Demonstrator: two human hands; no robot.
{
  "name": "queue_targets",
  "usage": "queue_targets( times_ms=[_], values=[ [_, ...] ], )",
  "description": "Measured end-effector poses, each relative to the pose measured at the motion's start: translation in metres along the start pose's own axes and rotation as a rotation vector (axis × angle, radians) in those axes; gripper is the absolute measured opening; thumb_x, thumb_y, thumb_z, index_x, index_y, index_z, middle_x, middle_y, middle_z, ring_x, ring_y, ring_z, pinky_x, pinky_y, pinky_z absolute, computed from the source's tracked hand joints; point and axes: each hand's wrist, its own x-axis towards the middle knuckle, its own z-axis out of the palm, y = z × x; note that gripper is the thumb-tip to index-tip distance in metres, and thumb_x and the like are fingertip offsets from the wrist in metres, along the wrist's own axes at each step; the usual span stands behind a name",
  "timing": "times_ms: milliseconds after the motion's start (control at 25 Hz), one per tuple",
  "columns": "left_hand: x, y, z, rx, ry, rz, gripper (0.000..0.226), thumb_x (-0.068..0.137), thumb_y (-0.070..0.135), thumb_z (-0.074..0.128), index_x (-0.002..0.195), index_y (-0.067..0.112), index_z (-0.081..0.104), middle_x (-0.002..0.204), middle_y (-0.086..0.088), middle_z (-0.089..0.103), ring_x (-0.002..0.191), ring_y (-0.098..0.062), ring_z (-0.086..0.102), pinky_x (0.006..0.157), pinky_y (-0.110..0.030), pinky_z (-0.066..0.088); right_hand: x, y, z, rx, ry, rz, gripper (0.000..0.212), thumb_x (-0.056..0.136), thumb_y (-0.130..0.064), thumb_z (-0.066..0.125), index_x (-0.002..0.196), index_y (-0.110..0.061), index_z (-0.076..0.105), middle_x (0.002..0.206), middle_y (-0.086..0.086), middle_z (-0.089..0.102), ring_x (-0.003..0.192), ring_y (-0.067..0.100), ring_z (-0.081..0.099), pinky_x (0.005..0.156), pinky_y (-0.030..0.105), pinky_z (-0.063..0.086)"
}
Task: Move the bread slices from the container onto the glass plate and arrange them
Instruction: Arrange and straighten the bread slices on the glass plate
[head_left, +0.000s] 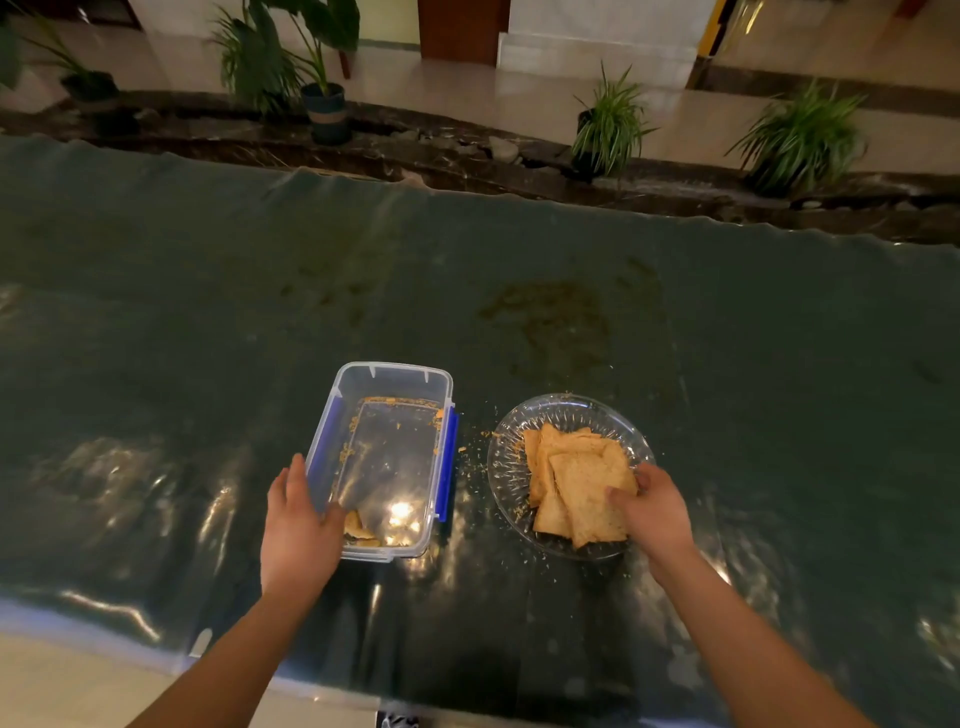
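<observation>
Green table, right hand grip pinching top bread slice

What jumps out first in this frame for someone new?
The pile of bread slices on the glass plate, right of centre, with the right hand gripping the top slice. Left of it, the clear container holds only crumbs and scraps, and the left hand steadies its near corner.

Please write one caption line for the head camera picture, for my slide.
Right hand arranges bread slices on the glass plate; left hand steadies the nearly empty container.
</observation>
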Motion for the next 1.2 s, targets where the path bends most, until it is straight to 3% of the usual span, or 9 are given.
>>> queue_targets(
  times_ms=[120,240,320,440,560,800,920,1080,1200],
  values=[
    [0.011,0.004,-0.009,-0.104,0.062,-0.077,0.043,0.088,0.006,0.046,0.128,0.019,0.055,0.107,-0.017,0.071,0.088,-0.041,0.063,0.08,-0.047,0.053,-0.003,0.002,-0.002,0.035,0.01,-0.014,0.041,0.078,-0.021,0.071,0.115,-0.014,0.056,0.11,0.007,0.063,0.091,0.023,0.062,0.07,0.035,0.049],
    [0.023,0.002,-0.018,-0.078,0.078,-0.049,0.043,0.083,0.001,0.044,0.112,0.023,0.067,0.081,-0.008,0.071,0.069,-0.033,0.06,0.064,-0.038,0.047,-0.005,-0.001,-0.003,0.039,0.018,-0.007,0.049,0.079,-0.022,0.072,0.124,-0.016,0.053,0.114,0.003,0.06,0.097,0.022,0.06,0.075,0.036,0.049],
    [0.033,-0.003,-0.024,-0.058,0.099,-0.023,0.043,0.083,-0.001,0.046,0.111,0.022,0.069,0.083,-0.011,0.072,0.068,-0.034,0.058,0.065,-0.036,0.044,-0.007,-0.003,-0.002,0.023,0.008,0.002,0.047,0.08,-0.021,0.072,0.123,-0.017,0.053,0.113,0.002,0.06,0.095,0.021,0.06,0.076,0.037,0.05],
    [0.058,-0.014,-0.037,-0.048,0.122,-0.011,0.043,0.086,0.0,0.048,0.118,0.02,0.069,0.1,-0.02,0.074,0.087,-0.042,0.065,0.076,-0.042,0.05,-0.008,-0.008,-0.001,0.001,-0.003,0.013,0.035,0.081,-0.017,0.07,0.112,-0.019,0.055,0.108,0.002,0.063,0.087,0.017,0.061,0.074,0.039,0.053],
    [0.091,-0.025,-0.055,-0.071,0.134,-0.027,0.04,0.088,0.003,0.05,0.118,0.019,0.07,0.108,-0.019,0.073,0.099,-0.041,0.066,0.086,-0.045,0.051,-0.012,-0.014,0.003,-0.061,0.011,0.038,0.042,0.081,-0.016,0.071,0.119,-0.014,0.055,0.109,0.005,0.064,0.093,0.025,0.063,0.079,0.045,0.055],
    [0.121,-0.035,-0.064,-0.051,0.046,-0.032,0.037,0.087,0.004,0.051,0.115,0.02,0.071,0.107,-0.017,0.073,0.096,-0.038,0.065,0.078,-0.04,0.047,-0.017,-0.026,0.007,-0.139,0.039,0.064,0.044,0.081,-0.016,0.07,0.122,-0.013,0.055,0.111,0.007,0.063,0.097,0.028,0.061,0.081,0.045,0.054],
    [0.112,-0.023,-0.065,-0.011,0.062,0.003,0.041,0.085,0.008,0.053,0.123,0.016,0.064,0.117,-0.021,0.068,0.104,-0.044,0.061,0.087,-0.049,0.049,-0.015,-0.021,0.004,-0.141,0.016,0.076,0.038,0.081,-0.017,0.069,0.117,-0.014,0.056,0.104,0.004,0.063,0.09,0.024,0.06,0.079,0.045,0.054],
    [0.061,0.02,-0.045,0.068,0.276,0.253,0.048,0.074,0.016,0.05,0.119,0.007,0.065,0.117,-0.02,0.06,0.107,-0.043,0.052,0.091,-0.055,0.047,0.003,-0.015,-0.009,-0.135,-0.045,0.022,0.036,0.083,-0.021,0.067,0.118,-0.018,0.059,0.095,-0.004,0.064,0.082,0.014,0.059,0.074,0.038,0.053],
    [0.018,0.069,-0.006,-0.03,0.157,0.294,0.035,0.08,0.005,0.063,0.115,0.01,0.067,0.118,-0.013,0.062,0.11,-0.033,0.053,0.091,-0.045,0.045,0.016,-0.01,-0.014,-0.108,-0.127,-0.015,0.038,0.082,-0.023,0.067,0.119,-0.018,0.061,0.1,-0.003,0.069,0.091,0.018,0.065,0.08,0.039,0.055]
  ],
)
